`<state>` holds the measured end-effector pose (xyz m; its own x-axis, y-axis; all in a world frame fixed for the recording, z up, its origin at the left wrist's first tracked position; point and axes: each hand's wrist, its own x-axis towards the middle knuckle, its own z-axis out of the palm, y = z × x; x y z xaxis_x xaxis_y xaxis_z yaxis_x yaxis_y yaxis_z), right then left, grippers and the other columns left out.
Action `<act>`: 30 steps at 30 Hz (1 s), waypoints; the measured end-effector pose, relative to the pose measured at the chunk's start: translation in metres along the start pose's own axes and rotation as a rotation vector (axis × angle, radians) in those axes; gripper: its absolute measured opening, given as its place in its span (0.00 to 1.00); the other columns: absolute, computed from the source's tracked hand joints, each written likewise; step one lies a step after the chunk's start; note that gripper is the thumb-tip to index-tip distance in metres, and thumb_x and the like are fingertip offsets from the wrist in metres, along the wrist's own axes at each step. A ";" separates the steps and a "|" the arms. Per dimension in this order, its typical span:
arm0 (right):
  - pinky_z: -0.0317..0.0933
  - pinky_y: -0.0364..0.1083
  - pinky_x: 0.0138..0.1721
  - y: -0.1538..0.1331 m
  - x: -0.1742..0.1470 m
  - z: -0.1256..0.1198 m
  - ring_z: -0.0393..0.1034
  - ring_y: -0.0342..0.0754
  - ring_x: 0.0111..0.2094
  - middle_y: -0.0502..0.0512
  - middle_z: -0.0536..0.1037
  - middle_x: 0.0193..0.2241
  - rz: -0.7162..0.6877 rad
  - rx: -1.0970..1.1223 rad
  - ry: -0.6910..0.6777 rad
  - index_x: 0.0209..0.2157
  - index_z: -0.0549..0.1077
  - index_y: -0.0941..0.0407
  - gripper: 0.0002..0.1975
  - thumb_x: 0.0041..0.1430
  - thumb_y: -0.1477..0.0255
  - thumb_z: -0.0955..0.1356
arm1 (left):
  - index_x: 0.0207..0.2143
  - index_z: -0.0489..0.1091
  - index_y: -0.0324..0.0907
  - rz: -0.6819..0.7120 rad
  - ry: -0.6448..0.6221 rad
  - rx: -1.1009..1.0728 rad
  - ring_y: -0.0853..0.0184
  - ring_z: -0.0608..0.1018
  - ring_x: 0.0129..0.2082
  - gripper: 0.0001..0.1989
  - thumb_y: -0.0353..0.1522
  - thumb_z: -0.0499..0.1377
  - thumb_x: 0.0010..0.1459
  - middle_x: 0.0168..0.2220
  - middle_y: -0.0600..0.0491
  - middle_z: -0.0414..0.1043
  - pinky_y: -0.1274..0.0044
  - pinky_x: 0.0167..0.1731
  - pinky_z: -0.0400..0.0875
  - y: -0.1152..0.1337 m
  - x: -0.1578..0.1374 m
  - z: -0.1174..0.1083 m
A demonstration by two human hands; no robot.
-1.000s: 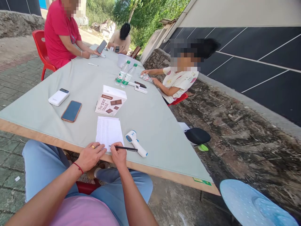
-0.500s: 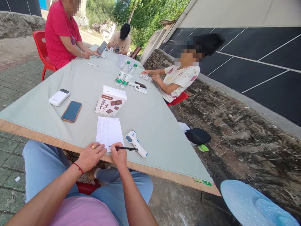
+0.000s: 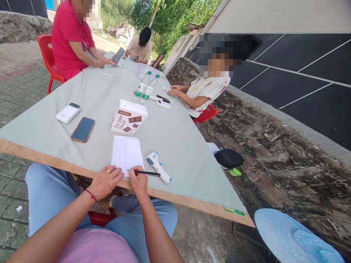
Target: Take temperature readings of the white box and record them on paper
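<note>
My right hand (image 3: 138, 180) is closed around a black pen (image 3: 148, 173), whose tip meets the lower part of a white sheet of paper (image 3: 127, 153). Rows of small writing cover much of that sheet. My left hand (image 3: 107, 179) lies flat across the sheet's lower left edge, fingers stretched out, with a ring and a red wrist cord. Right of the paper rests a white and blue infrared thermometer (image 3: 159, 167). Behind the paper stands a white box (image 3: 129, 117) marked "Super Meal". A phone (image 3: 83, 129) and a white power bank (image 3: 68, 113) lie to the left.
Two green-capped water bottles (image 3: 144, 87) stand mid-table, near a dark phone (image 3: 163, 98) and a white device (image 3: 163, 105). Three people sit around the cloth-covered table (image 3: 175, 146): one left, one at the far end, one right. A light blue hat (image 3: 290, 233) is at lower right.
My hands, the pen and the paper hold nearly the same place. The person on the right has brought their hands closer together, and the clear object near them shows less. The view shifts slightly.
</note>
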<state>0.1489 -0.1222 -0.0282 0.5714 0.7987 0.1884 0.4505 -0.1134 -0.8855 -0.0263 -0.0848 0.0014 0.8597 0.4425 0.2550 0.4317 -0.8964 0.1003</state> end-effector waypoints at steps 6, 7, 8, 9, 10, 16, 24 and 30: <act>0.59 0.45 0.31 0.004 -0.005 0.002 0.62 0.46 0.25 0.47 0.68 0.20 -0.026 0.043 0.076 0.23 0.64 0.53 0.10 0.52 0.62 0.62 | 0.54 0.63 0.42 0.005 -0.013 0.009 0.60 0.68 0.53 0.19 0.26 0.53 0.61 0.56 0.48 0.67 0.67 0.51 0.63 0.000 0.001 -0.002; 0.59 0.45 0.32 0.005 -0.006 0.002 0.63 0.46 0.26 0.48 0.69 0.22 -0.030 0.064 0.136 0.25 0.65 0.53 0.10 0.54 0.62 0.62 | 0.54 0.63 0.41 0.005 -0.015 0.009 0.59 0.68 0.53 0.19 0.26 0.53 0.61 0.56 0.48 0.67 0.67 0.52 0.63 -0.001 0.001 -0.002; 0.60 0.45 0.33 0.006 -0.007 0.002 0.64 0.46 0.27 0.49 0.70 0.24 -0.039 0.078 0.193 0.28 0.66 0.54 0.11 0.56 0.61 0.62 | 0.54 0.63 0.41 0.006 -0.017 0.004 0.59 0.68 0.53 0.19 0.26 0.54 0.60 0.56 0.47 0.67 0.67 0.52 0.63 -0.001 0.001 -0.002; 0.61 0.46 0.35 0.006 -0.006 0.001 0.65 0.47 0.29 0.51 0.72 0.27 -0.054 0.076 0.238 0.31 0.67 0.54 0.11 0.58 0.61 0.61 | 0.54 0.63 0.40 0.008 -0.020 -0.005 0.58 0.68 0.53 0.20 0.27 0.55 0.59 0.56 0.47 0.67 0.67 0.52 0.63 -0.001 0.000 -0.003; 0.62 0.46 0.37 0.006 -0.003 0.000 0.67 0.47 0.33 0.53 0.74 0.31 -0.080 0.052 0.256 0.34 0.68 0.55 0.13 0.60 0.61 0.60 | 0.55 0.63 0.40 0.009 -0.022 -0.022 0.57 0.68 0.53 0.21 0.28 0.56 0.58 0.56 0.47 0.67 0.66 0.52 0.63 -0.001 0.000 -0.003; 0.61 0.48 0.42 -0.012 0.046 -0.001 0.71 0.52 0.41 0.59 0.77 0.37 -0.254 -0.516 -0.032 0.45 0.71 0.57 0.15 0.62 0.73 0.58 | 0.56 0.61 0.39 -0.112 0.156 -0.338 0.54 0.67 0.55 0.28 0.37 0.61 0.54 0.57 0.40 0.63 0.61 0.54 0.65 -0.002 -0.005 -0.005; 0.58 0.47 0.34 -0.039 0.097 0.028 0.74 0.53 0.34 0.63 0.78 0.32 -0.064 -0.822 -0.231 0.35 0.75 0.58 0.13 0.54 0.83 0.61 | 0.49 0.63 0.42 -0.648 0.493 -0.909 0.62 0.73 0.45 0.22 0.40 0.60 0.55 0.49 0.45 0.66 0.68 0.43 0.73 -0.075 0.033 -0.004; 0.59 0.51 0.46 -0.010 0.083 -0.007 0.69 0.56 0.47 0.63 0.75 0.45 -0.229 -0.701 0.003 0.54 0.67 0.57 0.22 0.57 0.72 0.64 | 0.54 0.60 0.39 -0.798 0.494 -1.147 0.52 0.68 0.58 0.39 0.40 0.71 0.41 0.58 0.36 0.61 0.62 0.56 0.64 -0.145 0.104 -0.009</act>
<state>0.1959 -0.0590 -0.0009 0.4120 0.8463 0.3377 0.8908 -0.2960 -0.3448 -0.0014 0.0909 0.0222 0.2254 0.9735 0.0384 0.0861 -0.0592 0.9945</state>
